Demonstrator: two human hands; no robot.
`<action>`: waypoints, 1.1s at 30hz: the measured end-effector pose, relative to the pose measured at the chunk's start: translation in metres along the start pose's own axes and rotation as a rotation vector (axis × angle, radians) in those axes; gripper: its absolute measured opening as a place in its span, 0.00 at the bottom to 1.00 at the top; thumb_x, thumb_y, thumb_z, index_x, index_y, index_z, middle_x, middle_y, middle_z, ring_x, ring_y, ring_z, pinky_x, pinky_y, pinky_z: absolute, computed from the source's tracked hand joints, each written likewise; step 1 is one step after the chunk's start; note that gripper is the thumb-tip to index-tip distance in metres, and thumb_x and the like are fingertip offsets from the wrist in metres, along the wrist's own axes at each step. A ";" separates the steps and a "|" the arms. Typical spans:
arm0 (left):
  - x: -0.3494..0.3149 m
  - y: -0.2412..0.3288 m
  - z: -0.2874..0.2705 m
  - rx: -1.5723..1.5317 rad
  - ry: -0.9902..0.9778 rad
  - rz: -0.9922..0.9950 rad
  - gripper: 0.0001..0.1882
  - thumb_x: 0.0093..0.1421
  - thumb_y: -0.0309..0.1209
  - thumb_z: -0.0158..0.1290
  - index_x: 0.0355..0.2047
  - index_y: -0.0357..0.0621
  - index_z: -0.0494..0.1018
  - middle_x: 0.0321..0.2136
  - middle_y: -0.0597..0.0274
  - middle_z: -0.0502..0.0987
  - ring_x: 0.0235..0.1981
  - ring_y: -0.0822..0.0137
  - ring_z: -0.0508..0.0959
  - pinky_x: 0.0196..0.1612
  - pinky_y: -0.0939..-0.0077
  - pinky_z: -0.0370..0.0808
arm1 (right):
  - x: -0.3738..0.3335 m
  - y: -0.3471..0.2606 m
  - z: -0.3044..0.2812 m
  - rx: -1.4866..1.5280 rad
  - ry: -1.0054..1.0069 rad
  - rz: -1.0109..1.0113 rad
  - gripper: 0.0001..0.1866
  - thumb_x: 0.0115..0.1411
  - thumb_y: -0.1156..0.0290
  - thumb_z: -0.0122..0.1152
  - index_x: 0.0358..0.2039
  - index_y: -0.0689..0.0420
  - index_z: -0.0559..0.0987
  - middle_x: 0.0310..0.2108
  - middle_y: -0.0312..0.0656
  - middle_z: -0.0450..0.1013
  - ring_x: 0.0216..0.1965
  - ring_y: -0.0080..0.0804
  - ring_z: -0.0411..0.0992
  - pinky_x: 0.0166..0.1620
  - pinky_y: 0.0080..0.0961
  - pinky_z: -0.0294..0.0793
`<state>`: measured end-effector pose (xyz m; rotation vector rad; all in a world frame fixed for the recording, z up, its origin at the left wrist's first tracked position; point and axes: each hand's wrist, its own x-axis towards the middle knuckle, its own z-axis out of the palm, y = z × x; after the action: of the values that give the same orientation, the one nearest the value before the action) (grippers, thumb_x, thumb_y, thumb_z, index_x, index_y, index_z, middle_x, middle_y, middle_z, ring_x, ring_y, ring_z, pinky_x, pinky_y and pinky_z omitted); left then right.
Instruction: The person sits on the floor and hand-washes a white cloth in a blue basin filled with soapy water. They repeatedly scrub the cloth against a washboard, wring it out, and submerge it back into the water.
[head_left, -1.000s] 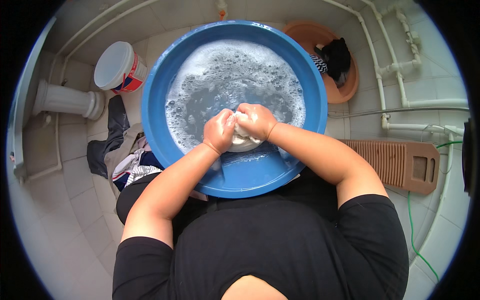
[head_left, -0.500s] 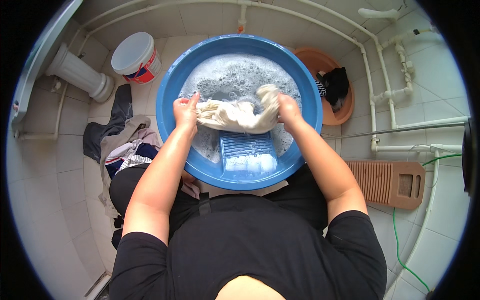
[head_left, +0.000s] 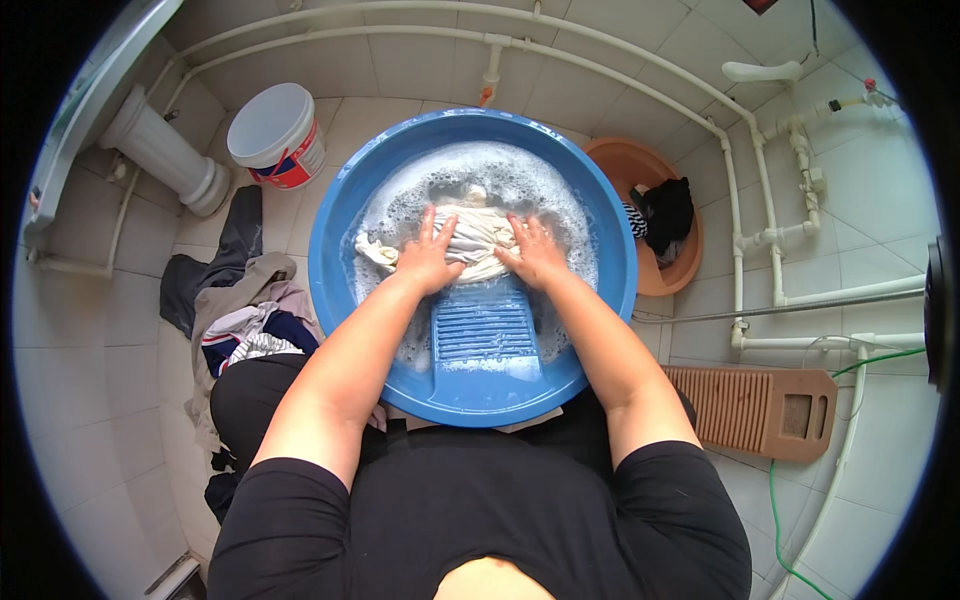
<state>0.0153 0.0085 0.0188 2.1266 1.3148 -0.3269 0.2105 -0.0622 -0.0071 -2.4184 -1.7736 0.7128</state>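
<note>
A cream-coloured wet garment (head_left: 478, 232) lies bunched in the suds of a large blue basin (head_left: 330, 250). On its left side my left hand (head_left: 430, 258) rests with fingers spread, pressing the cloth. My right hand (head_left: 535, 250) lies on the garment's right side, its fingers apart too. Neither hand is wrapped round the fabric. Just nearer to me, the basin's built-in ribbed washboard (head_left: 484, 330) slopes down into the soapy water (head_left: 560, 190). The part of the garment below the foam is hidden.
Clothes (head_left: 250, 310) lie heaped on the floor at left, below a white bucket (head_left: 272, 130). At right are an orange basin (head_left: 625, 160) holding dark laundry (head_left: 668, 215), a brown washboard (head_left: 740, 410), a green hose (head_left: 780, 520) and white wall pipes (head_left: 740, 230).
The garment, held up and stretched between both hands before, is now down in the water. My hands have come closer together and let go of its ends. The view has tilted slightly.
</note>
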 end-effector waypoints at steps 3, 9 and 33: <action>0.022 -0.014 0.008 -0.083 0.106 0.067 0.48 0.45 0.50 0.56 0.63 0.71 0.41 0.63 0.44 0.33 0.59 0.43 0.56 0.58 0.60 0.58 | 0.032 0.014 0.005 0.275 -0.120 -0.006 0.46 0.48 0.36 0.52 0.58 0.58 0.59 0.57 0.54 0.58 0.57 0.47 0.58 0.58 0.34 0.56; 0.027 -0.010 0.011 -0.125 0.107 -0.014 0.47 0.47 0.48 0.53 0.63 0.69 0.38 0.63 0.47 0.42 0.61 0.50 0.55 0.59 0.61 0.57 | 0.042 0.009 0.004 0.296 0.013 0.127 0.38 0.43 0.42 0.60 0.45 0.62 0.73 0.46 0.54 0.69 0.51 0.46 0.65 0.53 0.32 0.62; -0.084 -0.018 0.006 -0.267 0.207 0.242 0.18 0.54 0.46 0.49 0.30 0.42 0.74 0.25 0.55 0.75 0.30 0.57 0.76 0.33 0.67 0.70 | -0.082 -0.016 -0.026 0.501 0.161 -0.071 0.13 0.51 0.60 0.52 0.25 0.56 0.80 0.33 0.45 0.74 0.33 0.39 0.71 0.37 0.30 0.70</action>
<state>-0.0394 -0.0498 0.0499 2.0995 1.1228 0.1650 0.1878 -0.1265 0.0474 -2.0078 -1.4045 0.8108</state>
